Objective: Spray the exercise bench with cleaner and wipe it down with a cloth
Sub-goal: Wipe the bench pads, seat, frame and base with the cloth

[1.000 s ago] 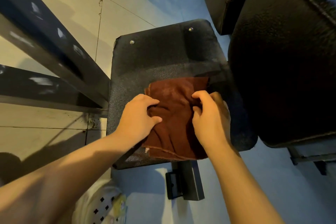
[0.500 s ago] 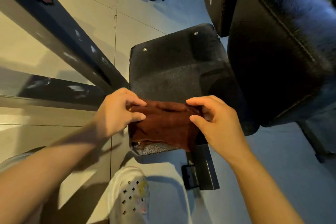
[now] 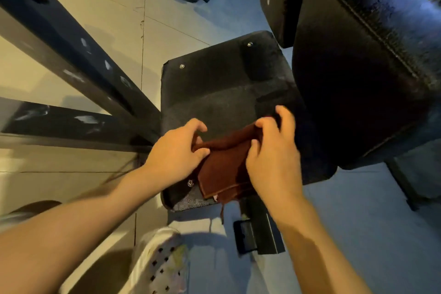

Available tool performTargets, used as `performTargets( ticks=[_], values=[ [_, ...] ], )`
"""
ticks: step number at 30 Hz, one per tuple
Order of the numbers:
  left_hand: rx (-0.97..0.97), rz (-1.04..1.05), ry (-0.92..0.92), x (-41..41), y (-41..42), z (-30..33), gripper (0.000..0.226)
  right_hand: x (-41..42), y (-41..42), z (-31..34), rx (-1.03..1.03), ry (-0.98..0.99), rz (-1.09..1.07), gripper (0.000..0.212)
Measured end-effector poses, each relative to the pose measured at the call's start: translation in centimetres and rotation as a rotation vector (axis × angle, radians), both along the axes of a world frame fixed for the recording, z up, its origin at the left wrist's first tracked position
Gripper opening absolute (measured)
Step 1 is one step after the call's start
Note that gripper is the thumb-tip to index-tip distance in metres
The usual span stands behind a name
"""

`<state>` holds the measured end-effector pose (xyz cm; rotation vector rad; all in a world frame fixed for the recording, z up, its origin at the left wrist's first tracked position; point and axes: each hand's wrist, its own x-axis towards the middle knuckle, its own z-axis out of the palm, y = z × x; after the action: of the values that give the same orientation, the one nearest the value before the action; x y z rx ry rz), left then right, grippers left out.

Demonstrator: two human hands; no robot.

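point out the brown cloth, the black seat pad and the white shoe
brown cloth (image 3: 222,172), head view, middle of the fabric
black seat pad (image 3: 214,93), head view, bare top surface
white shoe (image 3: 162,260), head view, perforated upper

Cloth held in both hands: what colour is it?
Dark reddish-brown cloth, plain, no pattern; shown in the head view.

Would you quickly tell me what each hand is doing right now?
Left hand: pinching the left edge of the brown cloth.
Right hand: gripping the cloth's right edge, fingers curled.
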<state>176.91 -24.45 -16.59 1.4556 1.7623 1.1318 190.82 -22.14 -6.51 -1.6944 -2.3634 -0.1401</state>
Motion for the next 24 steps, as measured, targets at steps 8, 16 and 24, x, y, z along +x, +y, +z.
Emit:
performTargets(
  ticks=[8,16,24],
  values=[
    [-0.071,-0.015,0.024,2.1,-1.5,-7.7,0.075,1.2,4.4,-7.9,-0.146,-0.607,0.216,0.072],
    [-0.042,0.035,0.123,3.5,-1.9,-9.1,0.096,-0.1,14.1,-2.9,0.055,-0.677,-0.111,0.074],
    [-0.032,-0.031,0.185,3.9,-2.0,-7.7,0.062,-1.6,9.4,-6.1,-0.040,-0.717,0.135,0.074]
  ],
)
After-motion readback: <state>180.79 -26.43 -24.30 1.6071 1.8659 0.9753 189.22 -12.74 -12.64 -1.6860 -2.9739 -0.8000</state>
